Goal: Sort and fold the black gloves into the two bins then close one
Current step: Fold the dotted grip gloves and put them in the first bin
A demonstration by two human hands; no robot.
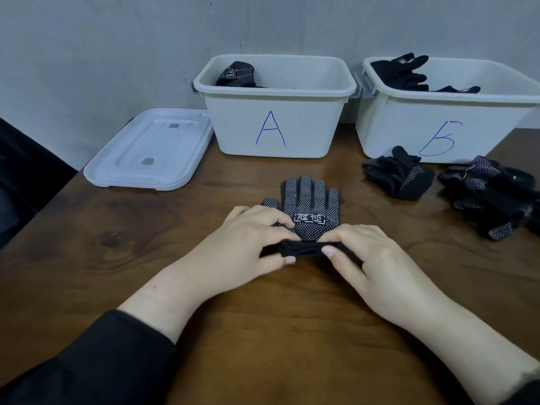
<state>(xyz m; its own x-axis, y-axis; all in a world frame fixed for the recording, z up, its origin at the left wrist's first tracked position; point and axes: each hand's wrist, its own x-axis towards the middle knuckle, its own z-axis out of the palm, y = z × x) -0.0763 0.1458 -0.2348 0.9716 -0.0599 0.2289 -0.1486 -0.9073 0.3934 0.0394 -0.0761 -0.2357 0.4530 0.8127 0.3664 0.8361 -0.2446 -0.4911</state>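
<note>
While pinching the rolled cuff of a dotted black glove (310, 211) from both ends, left hand (251, 241) grasping the left end with thumb and curled fingers, right hand (377, 258) grasping the right end the same way. Glove lying flat on the wooden table (146, 287), palm side up, fingers pointing toward the bins, white dots and a white printed label across the palm, cuff end turned up into a black roll nearest the person. Both forearms reaching in from the near edge, left one in a black sleeve (87, 361).

Beyond the glove, against the grey wall, bin A (274, 124), white, open, marked with a blue letter, holding one folded dotted glove (238, 74) at its back left corner. Just right of it, latches nearly touching, bin B (444, 118), also white and open, with plain black gloves (403, 73) piled inside and their fingers showing above the rim. Left of bin A, flat on the table, a white lid (149, 150), touching or just beside the bin's wall, cannot tell which.

In front of bin B, a small heap of black gloves (400, 176), some dotted, and further right near the picture's edge a larger tangled pile of dotted gloves (491, 197), the two heaps close together but apart.
</note>
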